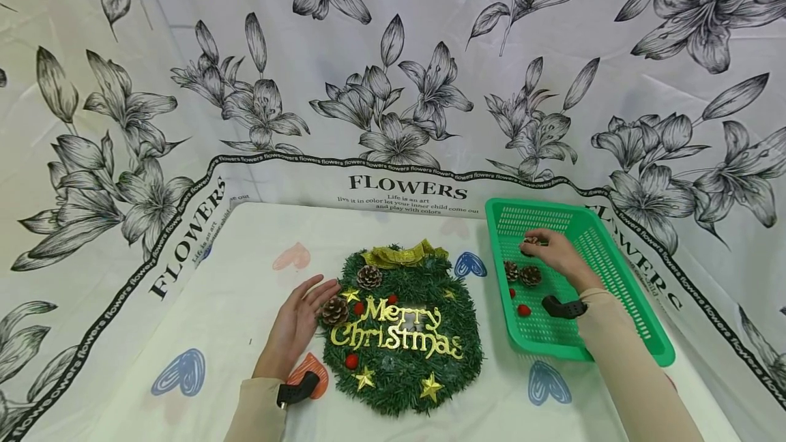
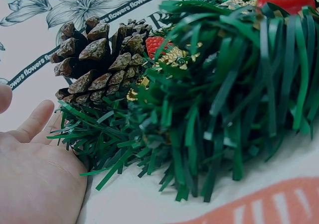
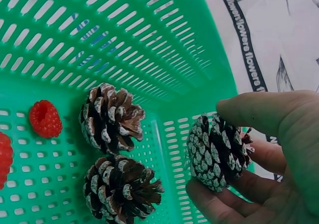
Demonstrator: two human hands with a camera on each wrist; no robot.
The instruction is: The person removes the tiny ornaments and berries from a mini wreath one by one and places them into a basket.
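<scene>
My right hand (image 1: 555, 256) pinches a pine cone (image 3: 214, 152) between thumb and fingers, inside the green basket (image 1: 512, 333). Two more pine cones (image 3: 112, 118) lie in the basket beside it, next to red berries (image 3: 45, 119). At the wreath's left edge, my left hand (image 1: 299, 322) has its fingers extended by a pine cone (image 1: 334, 310); the left wrist view shows the fingertips partly hidden by greenery. The green wreath (image 1: 399, 374) bears gold "Merry Christmas" lettering (image 1: 396, 333), gold stars (image 1: 431, 387), red berries (image 1: 351, 361), another pine cone (image 1: 370, 277) and a gold bow (image 1: 405, 255).
A white cloth with printed hearts (image 1: 178, 372) covers the table. Behind it hangs a flower-printed curtain (image 1: 393, 108). The basket stands right of the wreath, with a gap of tablecloth between them.
</scene>
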